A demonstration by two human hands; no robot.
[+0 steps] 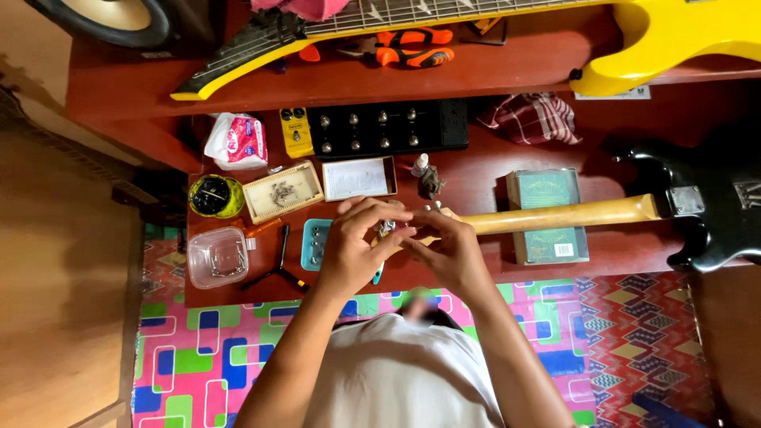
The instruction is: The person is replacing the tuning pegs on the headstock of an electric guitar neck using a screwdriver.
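Observation:
A black electric guitar (713, 214) lies across a red-brown bench, its pale wooden neck (563, 215) pointing left toward me. Both my hands meet over the headstock end. My left hand (353, 250) pinches a small metal part (386, 229) at the headstock, fingers curled. My right hand (448, 250) grips the headstock from the right, covering most of it. A few tuner posts show just above my right fingers.
On the bench: a teal tray (314, 243) of small parts, a black tri-arm wrench (279, 268), a clear plastic tub (217, 256), a cream tray of screws (283, 190), a yellow-green round tin (214, 196), a white card box (359, 178), a black pedalboard (388, 127), green packets (548, 215). Yellow guitar (674, 40) on upper shelf.

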